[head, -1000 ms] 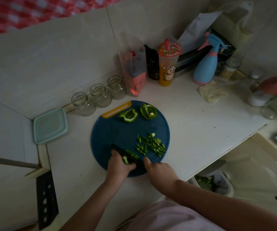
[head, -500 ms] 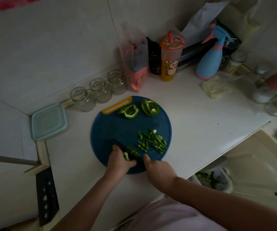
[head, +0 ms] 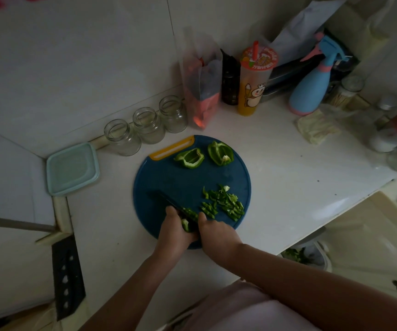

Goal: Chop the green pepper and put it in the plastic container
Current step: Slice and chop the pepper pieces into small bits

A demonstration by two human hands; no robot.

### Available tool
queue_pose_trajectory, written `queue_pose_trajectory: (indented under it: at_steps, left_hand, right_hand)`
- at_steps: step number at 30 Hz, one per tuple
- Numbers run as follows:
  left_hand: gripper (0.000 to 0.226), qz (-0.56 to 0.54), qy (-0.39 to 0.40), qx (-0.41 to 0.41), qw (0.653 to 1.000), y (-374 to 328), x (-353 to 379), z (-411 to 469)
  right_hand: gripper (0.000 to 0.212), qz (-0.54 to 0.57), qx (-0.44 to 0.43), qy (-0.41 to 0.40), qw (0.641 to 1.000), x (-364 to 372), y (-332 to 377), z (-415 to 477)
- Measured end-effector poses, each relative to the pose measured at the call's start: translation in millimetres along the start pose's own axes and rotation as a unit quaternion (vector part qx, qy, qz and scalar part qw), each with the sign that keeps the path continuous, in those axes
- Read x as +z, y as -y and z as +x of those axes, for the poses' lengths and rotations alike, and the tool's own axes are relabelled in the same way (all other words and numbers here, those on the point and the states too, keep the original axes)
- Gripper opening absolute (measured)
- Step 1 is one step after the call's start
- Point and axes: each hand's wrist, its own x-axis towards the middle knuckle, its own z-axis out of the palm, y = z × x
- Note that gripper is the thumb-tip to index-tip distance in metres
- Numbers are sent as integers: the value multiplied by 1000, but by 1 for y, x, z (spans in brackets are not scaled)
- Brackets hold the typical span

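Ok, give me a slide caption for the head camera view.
Left hand steadies a green pepper strip while the right hand slices it with a knife on a blue board.

- A person's left hand [head: 173,231] and right hand [head: 216,237], both bare, seen from the head-worn camera in dim kitchen light.
- The left forearm [head: 130,283] and the right forearm [head: 312,290] are uncovered along all of their visible length.
- A pale pink garment [head: 240,311], plain and unpatterned, fills the bottom edge between the arms; in the low light it may be a top or an apron.
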Motion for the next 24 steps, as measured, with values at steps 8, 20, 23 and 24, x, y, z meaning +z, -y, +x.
queue_pose_trajectory:
  at_steps: [8,20,23,24]
  left_hand:
    - [60,5,-18,31,999,6,0,-3]
    - [54,-7,-69,56,996,18,9,-2]
    - [56,-5,-66,58,996,21,9,-1]
    - [57,-8,-65,54,996,21,10,-1]
  right_hand:
    - [31,14,19,-27,999,6,3,1]
    - [19,147,82,-54,984,4,-25,-12]
    - [21,117,48,-70,990,2,-30,-17]
    - [22,95,31,-71,992,1,-30,-18]
